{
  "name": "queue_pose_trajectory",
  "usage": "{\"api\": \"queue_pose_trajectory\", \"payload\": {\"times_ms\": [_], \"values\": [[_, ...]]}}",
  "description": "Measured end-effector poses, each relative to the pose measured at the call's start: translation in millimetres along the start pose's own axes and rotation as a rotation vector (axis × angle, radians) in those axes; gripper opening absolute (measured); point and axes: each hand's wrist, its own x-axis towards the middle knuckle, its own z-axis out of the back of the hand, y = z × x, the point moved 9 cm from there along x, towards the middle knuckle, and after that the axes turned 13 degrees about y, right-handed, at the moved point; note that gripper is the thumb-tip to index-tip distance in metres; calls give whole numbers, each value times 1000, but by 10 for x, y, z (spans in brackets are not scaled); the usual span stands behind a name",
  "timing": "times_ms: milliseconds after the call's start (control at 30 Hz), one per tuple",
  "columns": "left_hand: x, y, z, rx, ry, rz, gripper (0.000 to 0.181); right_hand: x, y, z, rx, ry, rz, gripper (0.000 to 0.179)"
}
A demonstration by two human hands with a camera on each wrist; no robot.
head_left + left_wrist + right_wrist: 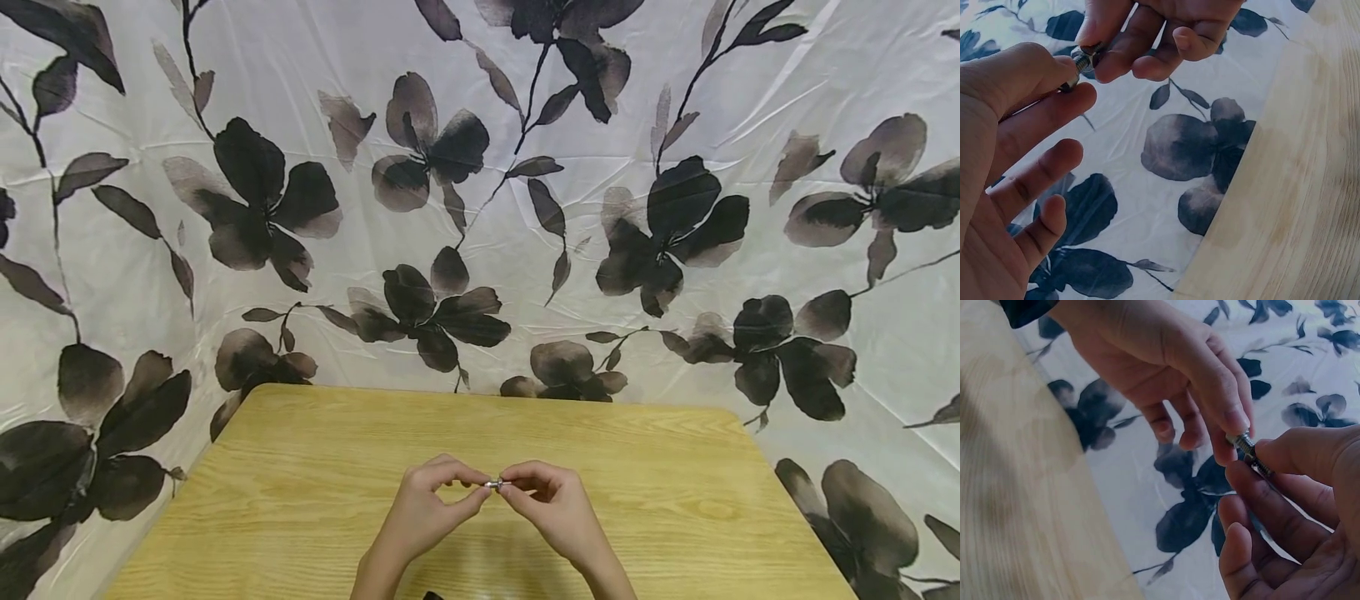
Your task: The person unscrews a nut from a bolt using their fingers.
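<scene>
A small metal bolt (492, 484) is held level between the two hands, over the table. The left hand (426, 510) pinches its head end between thumb and index finger. From the other side, the right hand (561, 510) pinches a nut (1250, 460) on the threaded shaft with its thumb and index finger. In the left wrist view, bare thread (1081, 60) shows between the two pairs of fingertips. Threads run past the nut in the right wrist view. The remaining fingers of both hands are loosely bent, and the fingertips partly hide the bolt's head and the nut.
The wood-grain table (322, 442) extends beneath and beyond the hands. Behind it and along its sides hangs white cloth (555, 275) printed with dark flowers. A small black object (432, 596) shows at the bottom edge of the head view.
</scene>
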Motion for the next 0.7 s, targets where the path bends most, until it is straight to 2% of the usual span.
{"api": "queue_pose_trajectory", "payload": {"times_ms": [433,700], "values": [[14,25,-12,-24,26,47,14,-13,47,3,-30,9,100,16],[4,16,-9,-36,7,32,12,-18,54,4,-17,7,124,18]]}}
